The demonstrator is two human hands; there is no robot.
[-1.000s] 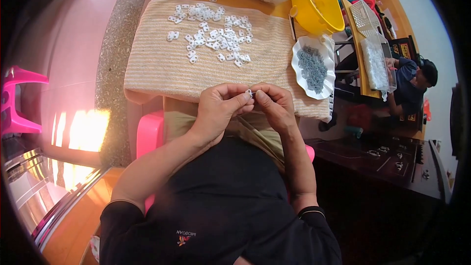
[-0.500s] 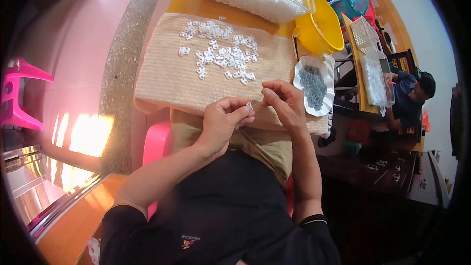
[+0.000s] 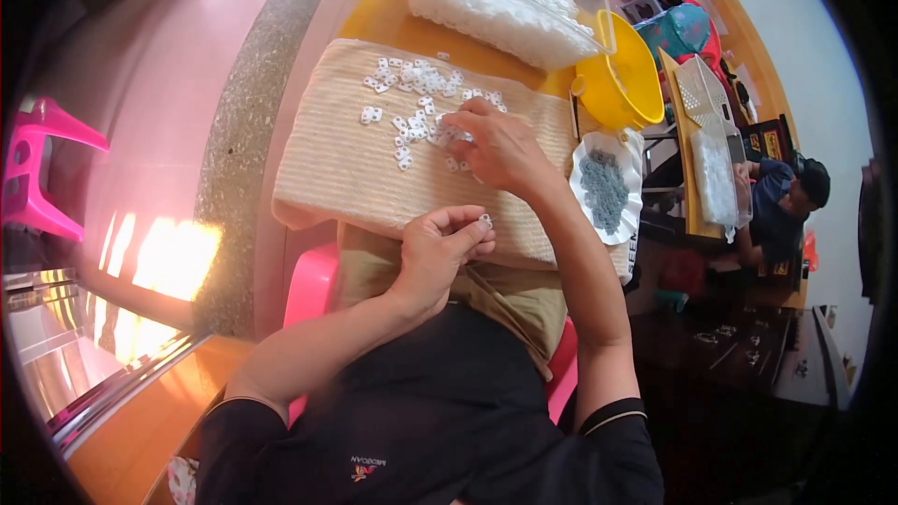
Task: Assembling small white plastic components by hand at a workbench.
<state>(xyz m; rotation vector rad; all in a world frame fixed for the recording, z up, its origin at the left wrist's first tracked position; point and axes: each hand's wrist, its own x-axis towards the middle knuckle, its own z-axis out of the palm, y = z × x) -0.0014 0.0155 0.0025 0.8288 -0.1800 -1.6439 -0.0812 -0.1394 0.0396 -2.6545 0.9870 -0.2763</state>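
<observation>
Currently left hand (image 3: 440, 248) pinches one small white plastic clip (image 3: 485, 222) between thumb and fingertips, over the near edge of the beige woven mat (image 3: 327, 168). Right hand (image 3: 496, 145) lies fingers-down on the scattered pile of white clips (image 3: 412, 112) near the mat's far edge; whether it grips any, can't tell. Grey-parts plate (image 3: 603, 189) sits off the mat's right edge.

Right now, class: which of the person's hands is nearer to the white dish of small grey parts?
Right. The right hand rests on the beige mat among the white pieces, just left of the white dish. The left hand sits lower, near the mat's front edge, pinching a small piece.
</observation>
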